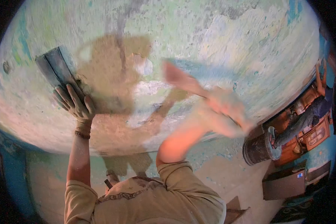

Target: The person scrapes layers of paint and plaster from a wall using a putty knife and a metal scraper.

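A patchy, scraped wall [170, 22] in pale green, white and blue fills the view before me. My left hand [79, 105] holds a grey, long box-like pan or block [54, 68] near its lower end, fingers along its face and thumb at its right side. Whether that thing touches the wall I cannot tell. In my right hand [226, 107] is a scraper with a flared blade [177, 74], tilted up to the left and blurred by motion. The blade is near the wall; contact is unclear. My shadow lies across the patchy surface between both hands.
To the right, another person's legs [299, 120] are above a dark drum [254, 148]. Wooden furniture [316, 137] with glazed doors stands behind. Below it sits a cardboard box [282, 184] on the floor [235, 173].
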Motion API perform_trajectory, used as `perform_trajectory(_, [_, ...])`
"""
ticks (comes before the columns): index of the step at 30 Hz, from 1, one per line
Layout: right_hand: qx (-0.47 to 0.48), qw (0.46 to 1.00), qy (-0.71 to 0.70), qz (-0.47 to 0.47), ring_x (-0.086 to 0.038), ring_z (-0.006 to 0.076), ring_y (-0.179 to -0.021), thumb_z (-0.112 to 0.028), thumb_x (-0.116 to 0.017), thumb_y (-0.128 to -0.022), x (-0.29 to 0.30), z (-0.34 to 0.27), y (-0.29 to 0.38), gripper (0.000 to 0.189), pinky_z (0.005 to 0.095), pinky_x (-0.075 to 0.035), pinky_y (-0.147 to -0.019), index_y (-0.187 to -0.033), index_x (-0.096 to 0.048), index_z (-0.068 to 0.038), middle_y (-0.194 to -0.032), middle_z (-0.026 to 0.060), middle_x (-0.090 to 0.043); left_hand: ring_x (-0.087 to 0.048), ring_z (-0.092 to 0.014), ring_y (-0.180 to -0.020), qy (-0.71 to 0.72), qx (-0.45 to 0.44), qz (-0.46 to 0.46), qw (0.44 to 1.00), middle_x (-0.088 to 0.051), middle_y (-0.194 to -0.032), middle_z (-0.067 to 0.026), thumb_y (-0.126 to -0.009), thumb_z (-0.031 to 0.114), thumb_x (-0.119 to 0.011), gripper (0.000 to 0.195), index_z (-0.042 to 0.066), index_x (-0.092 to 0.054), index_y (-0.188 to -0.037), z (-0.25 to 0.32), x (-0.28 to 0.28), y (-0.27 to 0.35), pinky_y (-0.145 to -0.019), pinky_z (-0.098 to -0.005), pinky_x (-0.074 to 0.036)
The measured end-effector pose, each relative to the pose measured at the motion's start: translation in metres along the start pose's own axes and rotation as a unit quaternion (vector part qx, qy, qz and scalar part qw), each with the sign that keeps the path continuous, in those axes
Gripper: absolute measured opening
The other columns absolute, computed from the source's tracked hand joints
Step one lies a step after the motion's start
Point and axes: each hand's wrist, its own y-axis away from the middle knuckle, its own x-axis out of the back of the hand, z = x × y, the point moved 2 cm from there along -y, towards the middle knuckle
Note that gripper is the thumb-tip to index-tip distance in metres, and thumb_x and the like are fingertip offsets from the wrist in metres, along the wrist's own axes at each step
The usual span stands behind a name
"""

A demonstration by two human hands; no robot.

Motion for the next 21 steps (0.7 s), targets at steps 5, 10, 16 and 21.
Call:
perform_trajectory(5, [-0.117,0.978,-0.173,-0.016,-0.034,0.0134,-0.042,-0.057,-0.032,-0.087,-0.021,-0.011,-0.008,0.055,0.029,-0.028,-0.04,-0.059,-0.048,-0.012,-0.054,0.0026,-0.045,-0.016,-0.051,-0.135,-0.008,0.016,-0.007,1.0,-0.018,-0.147,-0.0289,-0.094,0.042,-0.033,0.062,0.0,-0.034,-0.14,-0.004,0.007,0.0,-0.108,-0.0596,-0.013])
perform_trajectory(10, [-0.113,0.971,-0.159,-0.141,-0.036,0.0155,-0.051,-0.06,-0.031,-0.087,-0.028,0.005,-0.018,0.056,0.0316,-0.029,-0.046,-0.065,-0.044,-0.009,-0.062,0.0042,-0.043,-0.017,-0.051,-0.134,-0.007,0.019,-0.002,1.0,-0.019,-0.147,-0.0286,-0.094,0.043,-0.033,0.063,0.0,-0.033,-0.14,0.002,0.004,0.0,-0.108,-0.0588,-0.014])
perform_trajectory(16, [-0.117,0.974,-0.186,-0.063,-0.035,0.0138,-0.045,-0.063,-0.029,-0.086,-0.019,-0.022,-0.041,0.06,0.0298,-0.03,-0.044,-0.056,-0.046,-0.014,-0.057,0.0004,-0.046,-0.017,-0.049,-0.135,-0.009,0.015,0.005,1.0,-0.02,-0.147,-0.0276,-0.093,0.041,-0.035,0.063,-0.001,-0.033,-0.14,0.001,0.006,-0.003,-0.109,-0.0581,-0.013])
perform_trajectory(21, [-0.372,0.894,-0.242,-0.066,-0.031,0.012,-0.039,-0.056,-0.034,-0.09,-0.056,0.074,0.031,0.053,0.0282,-0.029,-0.036,-0.059,-0.049,-0.015,-0.05,-0.0011,-0.039,-0.017,-0.05,-0.134,-0.022,0.021,-0.005,1.0,-0.02,-0.147,-0.0276,-0.093,0.041,-0.036,0.062,0.0,-0.034,-0.14,-0.001,0.009,-0.001,-0.108,-0.06,-0.015])
